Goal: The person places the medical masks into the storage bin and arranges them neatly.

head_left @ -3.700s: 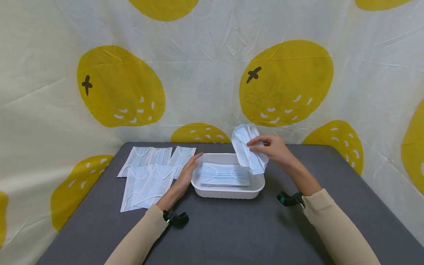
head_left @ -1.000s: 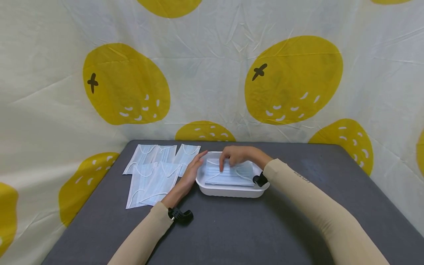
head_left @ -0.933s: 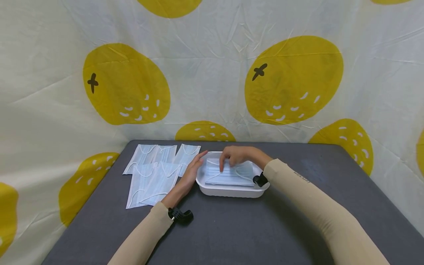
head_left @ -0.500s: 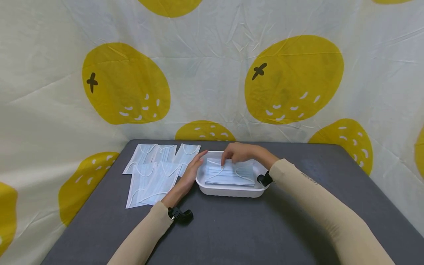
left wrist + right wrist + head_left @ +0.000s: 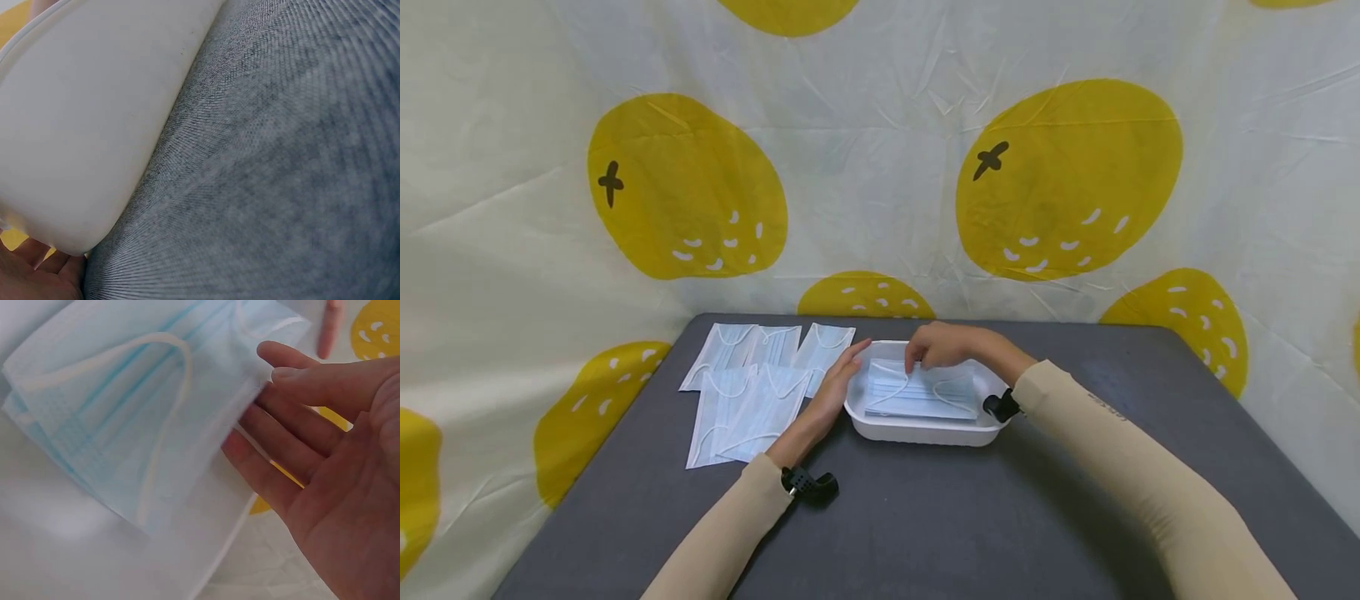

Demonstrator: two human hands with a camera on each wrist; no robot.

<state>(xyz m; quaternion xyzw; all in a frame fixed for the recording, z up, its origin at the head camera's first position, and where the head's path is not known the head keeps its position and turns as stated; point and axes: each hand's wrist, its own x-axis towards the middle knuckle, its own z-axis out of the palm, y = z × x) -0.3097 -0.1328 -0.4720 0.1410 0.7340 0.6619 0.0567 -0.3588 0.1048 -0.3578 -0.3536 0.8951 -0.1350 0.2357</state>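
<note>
A white plastic tray (image 5: 917,433) stands on the table and holds a small stack of light-blue pleated face masks (image 5: 936,400) with white ear loops. My left hand (image 5: 829,392) rests along the tray's left side with its fingers extended; in the left wrist view its fingers (image 5: 53,265) reach around the tray's corner. My right hand (image 5: 946,346) is over the tray's far side and grips the far edge of the top mask. In the right wrist view, its thumb (image 5: 312,384) and index finger meet at that edge, while the other fingers tuck behind it.
Several more face masks (image 5: 741,408) lie spread and partly overlapping on the dark grey table (image 5: 910,525), left of the tray. A white curtain (image 5: 865,192) with large yellow fruit prints hangs behind the table and along its sides.
Earlier my right hand held a mask up above the tray's right side. It then laid it on the stack, pressed at the stack, and drew back to its far edge. My left hand stayed put.
</note>
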